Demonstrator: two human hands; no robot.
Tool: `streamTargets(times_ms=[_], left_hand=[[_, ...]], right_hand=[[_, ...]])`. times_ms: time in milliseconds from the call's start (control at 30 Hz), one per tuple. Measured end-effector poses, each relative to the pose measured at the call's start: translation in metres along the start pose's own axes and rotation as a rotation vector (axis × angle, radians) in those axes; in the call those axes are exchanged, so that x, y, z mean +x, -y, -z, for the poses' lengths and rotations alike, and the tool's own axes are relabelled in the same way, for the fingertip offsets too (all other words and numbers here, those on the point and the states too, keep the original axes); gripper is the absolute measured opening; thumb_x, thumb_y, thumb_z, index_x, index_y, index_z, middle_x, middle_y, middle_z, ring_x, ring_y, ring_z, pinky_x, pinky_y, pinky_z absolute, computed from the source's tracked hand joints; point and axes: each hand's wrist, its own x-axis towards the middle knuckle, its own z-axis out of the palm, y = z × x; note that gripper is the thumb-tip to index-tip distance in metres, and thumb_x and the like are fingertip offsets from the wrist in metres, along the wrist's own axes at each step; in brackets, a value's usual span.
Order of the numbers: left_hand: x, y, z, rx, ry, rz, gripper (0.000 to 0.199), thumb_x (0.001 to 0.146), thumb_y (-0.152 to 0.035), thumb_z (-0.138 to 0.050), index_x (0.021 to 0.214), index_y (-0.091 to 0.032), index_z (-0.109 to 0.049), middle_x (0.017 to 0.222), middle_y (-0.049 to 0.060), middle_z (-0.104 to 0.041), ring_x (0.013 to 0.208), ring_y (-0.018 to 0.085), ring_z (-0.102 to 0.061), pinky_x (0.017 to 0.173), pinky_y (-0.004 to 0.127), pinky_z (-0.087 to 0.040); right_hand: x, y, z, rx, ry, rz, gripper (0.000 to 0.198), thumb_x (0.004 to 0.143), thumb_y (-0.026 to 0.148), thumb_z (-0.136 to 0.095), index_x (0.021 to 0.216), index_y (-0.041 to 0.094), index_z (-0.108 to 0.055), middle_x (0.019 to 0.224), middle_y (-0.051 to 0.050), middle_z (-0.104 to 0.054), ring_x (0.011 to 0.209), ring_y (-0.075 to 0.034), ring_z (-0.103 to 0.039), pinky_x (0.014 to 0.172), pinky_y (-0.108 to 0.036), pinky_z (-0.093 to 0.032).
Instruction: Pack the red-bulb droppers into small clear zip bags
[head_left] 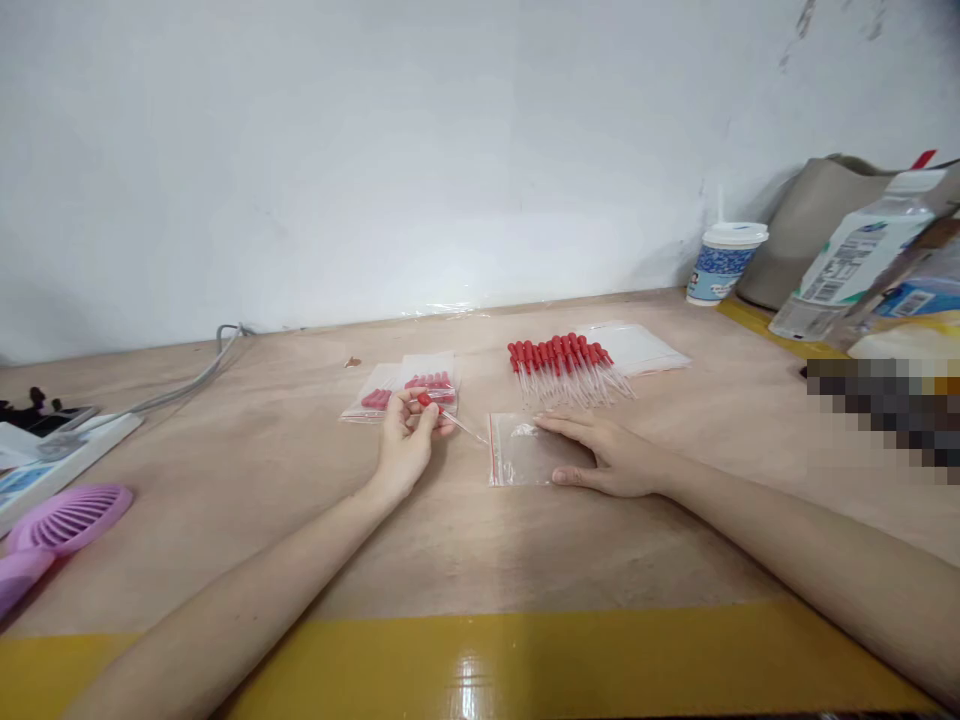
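Between the fingers and thumb of my left hand (407, 435) is a dropper (457, 423) with a red rubber bulb, its thin clear tip pointing right toward a bag. That clear zip bag (521, 455) lies flat on the table with its red-lined mouth on the left. My right hand (611, 452) rests on the bag's right part, fingers stretched out and thumb apart. Behind my left hand lie filled bags (427, 370) with red bulbs showing through. A pile of loose red droppers (562, 360) lies beyond my right hand.
Flat clear bags (645, 350) lie behind the droppers. At the right stand a paper cup (724, 265) and a plastic bottle (855, 255). A pink fan (71, 520), a power strip (75, 455) and a grey cable (187, 385) are at the left. Yellow tape (420, 665) lines the front edge.
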Motion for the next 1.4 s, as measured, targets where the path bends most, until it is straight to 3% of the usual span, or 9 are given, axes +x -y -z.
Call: streamTargets(times_ms=[200, 300, 400, 567, 833, 1067, 1267, 1400], left_hand=[[-0.017, -0.005, -0.004, -0.085, 0.097, 0.136, 0.035, 0.069, -0.031, -0.069, 0.092, -0.018, -0.046, 0.079, -0.003, -0.057, 0.07, 0.012, -0.065, 0.075, 0.031, -0.055], [-0.022, -0.008, -0.001, 0.007, 0.254, 0.183, 0.035, 0.066, -0.033, -0.072, 0.088, -0.017, -0.05, 0.075, -0.002, -0.061, 0.07, 0.012, -0.064, 0.073, 0.029, -0.052], [-0.022, -0.007, 0.004, 0.211, 0.442, 0.084, 0.028, 0.068, -0.032, -0.072, 0.083, -0.014, -0.056, 0.071, 0.0, -0.061, 0.062, 0.009, -0.057, 0.063, 0.023, -0.046], [-0.019, -0.001, 0.003, 0.507, 0.617, -0.145, 0.021, 0.072, -0.03, -0.07, 0.087, -0.016, -0.066, 0.061, -0.004, -0.05, 0.054, 0.008, -0.041, 0.051, 0.02, -0.034], [-0.015, -0.002, 0.0, 0.583, 0.764, -0.294, 0.016, 0.075, -0.03, -0.069, 0.086, -0.018, -0.068, 0.08, 0.0, -0.061, 0.06, 0.009, -0.043, 0.055, 0.02, -0.034], [-0.016, -0.003, 0.002, 0.625, 0.799, -0.245, 0.012, 0.079, -0.029, -0.062, 0.081, -0.016, -0.062, 0.078, -0.001, -0.057, 0.061, 0.009, -0.041, 0.056, 0.02, -0.033], [-0.014, -0.006, 0.007, 0.627, 0.811, -0.228, 0.014, 0.08, -0.029, -0.058, 0.083, -0.015, -0.062, 0.07, -0.002, -0.051, 0.06, 0.009, -0.039, 0.056, 0.021, -0.033], [-0.009, -0.003, 0.007, 0.617, 0.736, -0.244, 0.017, 0.075, -0.032, -0.064, 0.076, -0.015, -0.063, 0.066, -0.003, -0.049, 0.058, 0.009, -0.039, 0.053, 0.02, -0.032]], right_hand=[[0.004, 0.001, -0.002, 0.015, -0.019, 0.046, 0.069, 0.079, 0.055, -0.054, 0.135, 0.016, -0.04, 0.136, -0.014, -0.045, 0.124, -0.027, -0.043, 0.102, -0.046, -0.036], [0.005, 0.002, -0.003, 0.027, -0.039, 0.06, 0.067, 0.079, 0.054, -0.055, 0.135, 0.019, -0.04, 0.135, -0.013, -0.046, 0.122, -0.028, -0.044, 0.101, -0.047, -0.037], [0.005, 0.003, -0.004, 0.043, -0.047, 0.076, 0.066, 0.079, 0.052, -0.056, 0.135, 0.019, -0.041, 0.134, -0.012, -0.047, 0.121, -0.027, -0.045, 0.101, -0.046, -0.038], [0.004, 0.003, -0.006, 0.074, -0.058, 0.075, 0.066, 0.079, 0.052, -0.057, 0.135, 0.021, -0.041, 0.134, -0.012, -0.048, 0.121, -0.027, -0.046, 0.1, -0.046, -0.038], [0.0, 0.005, 0.001, 0.067, -0.047, 0.063, 0.069, 0.077, 0.052, -0.06, 0.135, 0.019, -0.041, 0.133, -0.012, -0.049, 0.12, -0.027, -0.047, 0.1, -0.045, -0.039], [-0.012, -0.016, 0.022, 0.067, 0.045, 0.056, 0.075, 0.07, 0.05, -0.067, 0.134, 0.021, -0.042, 0.134, -0.01, -0.048, 0.12, -0.027, -0.047, 0.1, -0.044, -0.039], [-0.009, -0.017, 0.016, 0.073, 0.015, 0.082, 0.072, 0.071, 0.05, -0.066, 0.133, 0.021, -0.043, 0.134, -0.01, -0.049, 0.121, -0.026, -0.047, 0.1, -0.043, -0.04], [-0.005, -0.012, 0.011, 0.052, -0.025, 0.103, 0.071, 0.071, 0.051, -0.066, 0.132, 0.02, -0.045, 0.132, -0.011, -0.05, 0.12, -0.026, -0.048, 0.1, -0.044, -0.04]])
